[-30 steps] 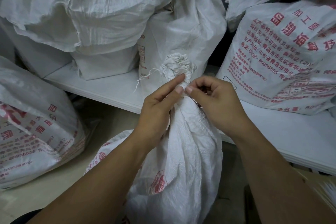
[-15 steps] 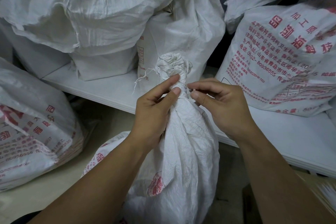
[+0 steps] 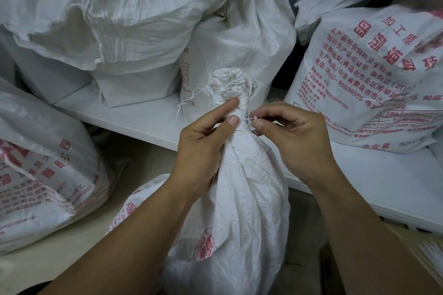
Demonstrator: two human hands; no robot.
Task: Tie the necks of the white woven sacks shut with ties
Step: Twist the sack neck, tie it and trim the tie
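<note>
Storeroom corner: a low white shelf board [image 3: 134, 115] carries full white woven sacks, including a big red-printed sack [image 3: 374, 74] at right. Another red-printed sack [image 3: 43, 163] sits on the pale floor [image 3: 36, 270] at left. The work item is the white woven sack with red stamps [image 3: 242, 199], standing on the floor in front of the shelf between both forearms. Its neck [image 3: 239, 111] is gathered and twisted tight, with a crumpled tuft [image 3: 231, 79] above. The left grip [image 3: 203, 146] wraps the sack just under the neck, thumb and forefinger pressed onto the twist. The right grip [image 3: 294, 141] pinches a thin white plastic tie [image 3: 253, 118] at the neck's right side between thumb and forefinger, other fingers loosely curled. The tie seems to run round the neck, but I can't tell whether its tail is through the head. My read: we're mid-cinch on this sack and the closure isn't confirmed. Next move needs a straight pull on the tail away from the neck while the left pins the twist, otherwise the fabric may spring back and leave the loop slack. A frayed white thread [image 3: 189, 100] hangs left of the tuft and is best kept out of the loop.
</note>
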